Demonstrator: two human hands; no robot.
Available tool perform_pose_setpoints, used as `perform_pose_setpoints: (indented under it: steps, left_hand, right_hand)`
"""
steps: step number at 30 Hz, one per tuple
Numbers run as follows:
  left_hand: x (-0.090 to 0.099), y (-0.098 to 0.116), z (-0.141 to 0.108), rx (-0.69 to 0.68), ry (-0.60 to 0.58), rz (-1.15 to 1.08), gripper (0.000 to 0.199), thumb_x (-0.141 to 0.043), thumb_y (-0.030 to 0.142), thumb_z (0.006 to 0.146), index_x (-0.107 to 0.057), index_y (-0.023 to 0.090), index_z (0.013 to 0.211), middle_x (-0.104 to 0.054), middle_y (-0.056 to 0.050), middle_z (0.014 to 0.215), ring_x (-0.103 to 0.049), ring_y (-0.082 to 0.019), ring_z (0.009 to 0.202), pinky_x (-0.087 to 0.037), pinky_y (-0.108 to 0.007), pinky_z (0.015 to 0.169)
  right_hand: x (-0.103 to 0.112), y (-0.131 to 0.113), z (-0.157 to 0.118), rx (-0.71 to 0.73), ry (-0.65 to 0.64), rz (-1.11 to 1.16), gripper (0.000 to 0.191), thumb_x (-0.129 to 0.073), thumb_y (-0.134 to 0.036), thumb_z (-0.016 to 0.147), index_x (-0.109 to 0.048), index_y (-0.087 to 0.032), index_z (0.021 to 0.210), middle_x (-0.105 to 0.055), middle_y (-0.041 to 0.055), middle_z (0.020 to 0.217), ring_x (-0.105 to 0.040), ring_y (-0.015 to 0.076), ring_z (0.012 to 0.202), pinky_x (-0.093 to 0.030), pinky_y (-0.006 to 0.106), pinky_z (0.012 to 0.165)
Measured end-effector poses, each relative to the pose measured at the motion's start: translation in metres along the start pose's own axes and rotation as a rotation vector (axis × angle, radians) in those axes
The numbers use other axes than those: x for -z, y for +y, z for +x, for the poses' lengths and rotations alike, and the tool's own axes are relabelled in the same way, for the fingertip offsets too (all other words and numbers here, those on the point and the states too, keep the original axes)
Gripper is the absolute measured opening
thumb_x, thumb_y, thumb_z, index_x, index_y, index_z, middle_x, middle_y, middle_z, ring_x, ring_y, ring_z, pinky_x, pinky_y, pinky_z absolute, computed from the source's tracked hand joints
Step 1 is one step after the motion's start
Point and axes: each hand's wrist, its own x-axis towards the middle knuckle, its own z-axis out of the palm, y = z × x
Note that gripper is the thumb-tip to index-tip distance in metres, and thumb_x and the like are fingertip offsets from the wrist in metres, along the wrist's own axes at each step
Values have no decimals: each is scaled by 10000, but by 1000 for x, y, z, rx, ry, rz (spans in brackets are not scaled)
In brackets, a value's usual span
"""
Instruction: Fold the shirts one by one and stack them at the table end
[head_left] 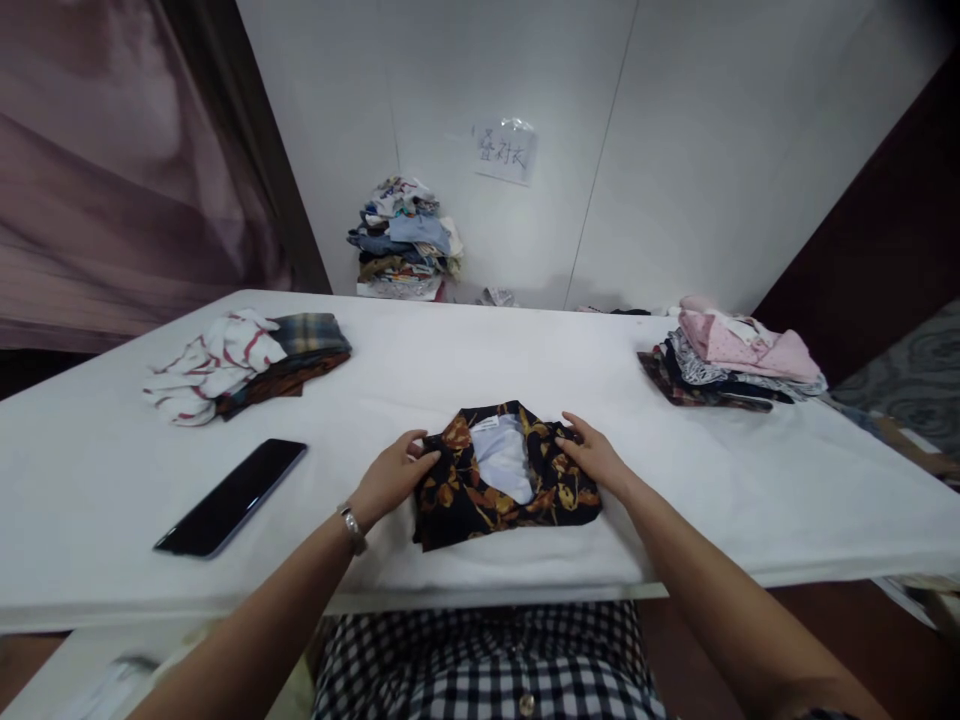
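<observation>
A folded dark shirt point(480, 515) with an orange and yellow floral print lies flat at the table's front, its collar facing away from me. Its pale lining and a white label show inside the neck opening. My left hand point(396, 474) grips the shirt's upper left edge, thumb on top. On the opposite side my right hand point(594, 455) has its thumb over the upper right edge, with the fingers curled around it. The fingertips underneath are partly hidden.
A black phone-like device point(234, 497) lies at left. Behind it are a crumpled white and red cloth point(214, 365) and dark folded clothes point(311, 340). A folded stack topped by a pink shirt point(750, 345) stands right. A tall clothes pile point(409, 240) rises beyond the white table point(480, 350).
</observation>
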Motion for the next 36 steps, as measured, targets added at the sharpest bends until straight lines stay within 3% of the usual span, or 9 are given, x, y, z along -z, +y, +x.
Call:
perform_pose_setpoints:
  steps: [4, 9, 13, 19, 22, 24, 28, 31, 36]
  left_hand:
    - [-2, -1, 4, -10, 44, 147, 685, -547, 592, 725, -516, 142, 1240, -671, -131, 1055, -650, -275, 883, -481, -364, 747]
    - [-12, 13, 15, -38, -45, 25, 343, -657, 390, 648, -632, 190, 925, -712, -84, 925, -651, -266, 886, -478, -350, 753]
    - [-13, 25, 31, -148, -28, -236, 363, -622, 326, 668, -601, 176, 999, -708, -64, 972, -651, -218, 904, -494, -324, 790]
    - [-11, 30, 45, -21, 113, 21, 605, -638, 477, 712, -552, 111, 1187, -655, -164, 1087, -619, -293, 996, -465, -392, 854]
    - [-10, 28, 18, -255, 267, 133, 571, -489, 514, 842, -492, 146, 1279, -602, -154, 1196, -586, -265, 1052, -454, -397, 888]
    - [-14, 27, -8, -529, 236, 243, 479, -490, 467, 866, -524, 186, 1253, -608, -126, 1205, -558, -257, 1095, -431, -414, 934]
    - [-36, 26, -37, -862, -12, 542, 446, -570, 271, 824, -538, 240, 1268, -556, -99, 1325, -465, -291, 1232, -326, -494, 1037]
    - [-50, 26, -22, -797, -24, 651, 517, -497, 109, 789, -526, 210, 1294, -525, -130, 1362, -458, -298, 1249, -329, -504, 1030]
    - [-49, 44, 6, -612, -82, 632, 460, -435, 118, 819, -570, 228, 1244, -669, -115, 1149, -610, -270, 1037, -467, -411, 859]
  right_hand:
    - [-4, -7, 2, -16, -39, 104, 684, -745, -358, 678, -529, -239, 1315, -604, 93, 1265, -582, 244, 1121, -413, 437, 1019]
    - [-8, -32, 1, -30, -112, 286, 630, -765, -225, 611, -595, -241, 1217, -675, 54, 1117, -648, 217, 942, -512, 395, 887]
    - [1, -45, 8, 27, -61, 400, 706, -748, -255, 645, -504, -262, 1308, -697, 18, 993, -659, 190, 822, -545, 339, 755]
    - [16, -30, 22, -150, 99, 269, 694, -763, -368, 648, -530, -194, 1278, -665, 92, 1100, -643, 204, 902, -507, 348, 807]
    - [29, -19, 1, -59, 337, 280, 521, -700, -440, 711, -602, -190, 1158, -668, 77, 1061, -624, 191, 923, -491, 316, 784]
    - [34, -14, -27, 16, 424, 328, 386, -667, -463, 744, -649, -190, 1016, -681, 47, 903, -622, 169, 803, -484, 284, 680]
    - [17, -18, -93, -137, 104, 572, 297, -679, -467, 751, -661, -183, 837, -615, -4, 615, -546, 113, 496, -412, 234, 458]
    - [-10, -27, -123, -405, -220, 728, 380, -711, -462, 739, -636, -175, 977, -693, 67, 764, -646, 163, 579, -466, 248, 453]
    - [-32, -35, -110, -483, -305, 923, 440, -721, -455, 752, -564, -178, 1055, -685, 147, 1066, -681, 248, 945, -565, 333, 646]
